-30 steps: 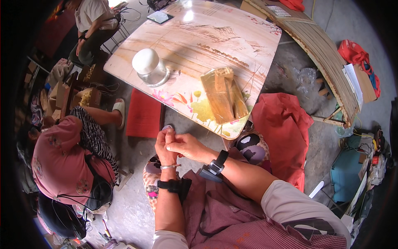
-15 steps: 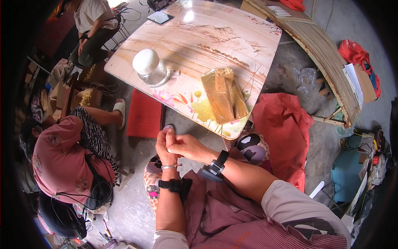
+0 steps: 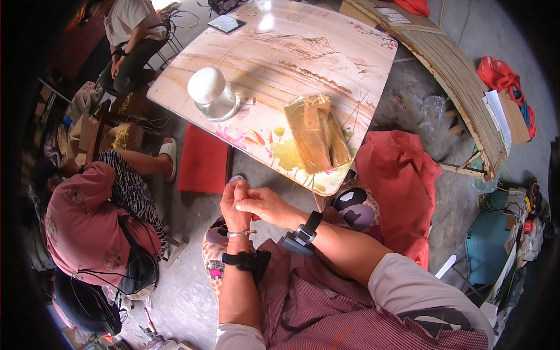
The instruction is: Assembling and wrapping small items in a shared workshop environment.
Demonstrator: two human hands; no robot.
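Observation:
Just off the near edge of the patterned table (image 3: 256, 116), my left hand (image 3: 234, 210) and my right hand (image 3: 265, 205) are together over my lap. The fingers of both are curled and pressed against each other, the right thumb lying near the left fingers. Whatever is between them, if anything, is hidden. Beyond them on the tabletop lies a flat yellow-brown bundle (image 3: 315, 140) in clear wrapping. A clear glass jar (image 3: 219, 108) with a rounded white top stands to its left. Neither hand touches these.
A phone (image 3: 226, 23) lies at the table's far left. Red cloth (image 3: 399, 186) hangs to the right, and a red flat-topped piece (image 3: 203, 160) stands left. A person in pink (image 3: 87, 216) sits at left, another person (image 3: 131, 35) farther back. A wooden slatted frame (image 3: 443, 70) is at right.
My hands stay together in nearly the same place, with only a slight shift of the fingers. The things on the table have not moved.

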